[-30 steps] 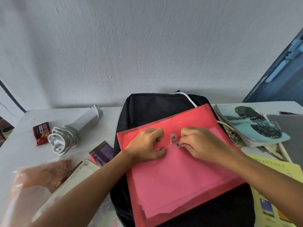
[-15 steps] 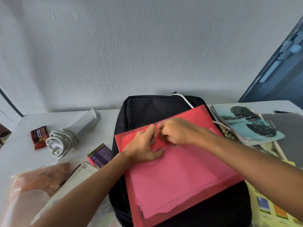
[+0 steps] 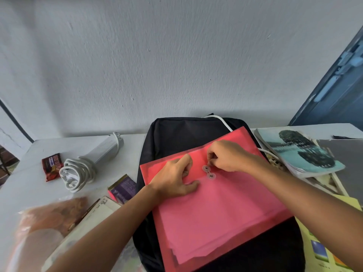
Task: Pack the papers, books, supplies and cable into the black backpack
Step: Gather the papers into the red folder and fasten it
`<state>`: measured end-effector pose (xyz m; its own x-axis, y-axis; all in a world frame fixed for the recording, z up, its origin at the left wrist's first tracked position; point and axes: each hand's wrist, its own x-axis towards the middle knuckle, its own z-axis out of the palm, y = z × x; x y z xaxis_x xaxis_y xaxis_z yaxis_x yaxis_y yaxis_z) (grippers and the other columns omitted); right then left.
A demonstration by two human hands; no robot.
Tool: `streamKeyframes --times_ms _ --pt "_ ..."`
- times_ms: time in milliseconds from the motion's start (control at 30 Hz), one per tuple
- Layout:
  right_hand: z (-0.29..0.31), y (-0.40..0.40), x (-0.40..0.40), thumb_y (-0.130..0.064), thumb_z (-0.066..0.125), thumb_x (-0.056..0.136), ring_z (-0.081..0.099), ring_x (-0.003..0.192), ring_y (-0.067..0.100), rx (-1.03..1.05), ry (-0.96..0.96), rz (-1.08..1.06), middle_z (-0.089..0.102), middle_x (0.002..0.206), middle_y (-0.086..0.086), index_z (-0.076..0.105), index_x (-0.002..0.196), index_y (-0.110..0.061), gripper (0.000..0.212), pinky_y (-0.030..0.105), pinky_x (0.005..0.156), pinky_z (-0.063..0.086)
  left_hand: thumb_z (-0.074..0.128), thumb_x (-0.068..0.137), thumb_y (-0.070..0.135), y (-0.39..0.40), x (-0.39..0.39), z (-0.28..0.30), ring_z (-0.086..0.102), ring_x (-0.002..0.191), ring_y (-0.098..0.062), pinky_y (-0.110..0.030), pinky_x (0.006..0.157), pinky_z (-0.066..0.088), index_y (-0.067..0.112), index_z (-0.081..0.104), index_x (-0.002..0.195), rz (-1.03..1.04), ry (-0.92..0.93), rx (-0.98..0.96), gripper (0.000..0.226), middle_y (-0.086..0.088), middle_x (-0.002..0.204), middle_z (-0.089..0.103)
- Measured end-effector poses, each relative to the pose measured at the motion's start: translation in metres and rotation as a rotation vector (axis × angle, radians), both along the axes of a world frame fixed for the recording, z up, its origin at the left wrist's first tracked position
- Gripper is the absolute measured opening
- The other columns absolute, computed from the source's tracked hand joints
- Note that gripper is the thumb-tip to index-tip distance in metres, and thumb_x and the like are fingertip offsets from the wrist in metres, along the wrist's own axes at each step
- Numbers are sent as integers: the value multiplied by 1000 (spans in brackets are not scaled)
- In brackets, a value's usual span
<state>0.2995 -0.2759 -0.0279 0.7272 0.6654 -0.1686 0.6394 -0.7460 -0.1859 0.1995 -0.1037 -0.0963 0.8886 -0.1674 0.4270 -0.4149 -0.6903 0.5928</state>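
A red translucent envelope folder [image 3: 220, 209] with papers inside lies flat on top of the black backpack [image 3: 176, 134]. Two round string-tie buttons [image 3: 208, 172] sit at the flap's edge. My left hand [image 3: 176, 178] presses on the folder just left of the buttons, fingers bent. My right hand [image 3: 225, 156] pinches the tie string at the upper button. A white cable [image 3: 222, 121] runs from behind the backpack under the folder. The backpack's opening is hidden.
On the white table [image 3: 29, 173] left of the backpack lie a white power strip with coiled cord [image 3: 86, 165], a red snack bar [image 3: 52, 166], a purple packet [image 3: 123, 188], a plastic bag [image 3: 49, 214] and a book [image 3: 94, 214]. Books [image 3: 300, 152] and yellow papers [image 3: 324, 250] lie at right.
My right hand moved left over the buttons and then back right to the upper button, uncovering both. The left hand stayed pressed on the folder.
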Motion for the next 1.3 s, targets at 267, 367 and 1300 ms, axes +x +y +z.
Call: streamKeyframes --times_ms 267,367,1300 --pt "-1 -27 -21 -15 56 87 48 77 14 -34 -72 152 38 68 -14 65 78 -18 13 29 61 32 71 64 44 0 4 -4 51 93 -15 -33 81 35 22 55 100 99 -158 225 45 5 98 57" --pt "3 -40 -25 -20 60 86 49 78 9 14 -8 114 49 77 -14 67 80 -24 10 25 57 33 59 68 52 -1 7 -4 40 130 -28 -49 102 26 22 62 113 139 -26 349 54 -4 135 52" --pt "31 -227 -95 -11 91 51 62 110 35 1214 939 -435 63 120 21 53 124 -5 83 45 87 55 73 75 -2 -109 60 209 59 86 -13 -24 83 43 13 67 112 -87 206 311 40 -6 101 69"
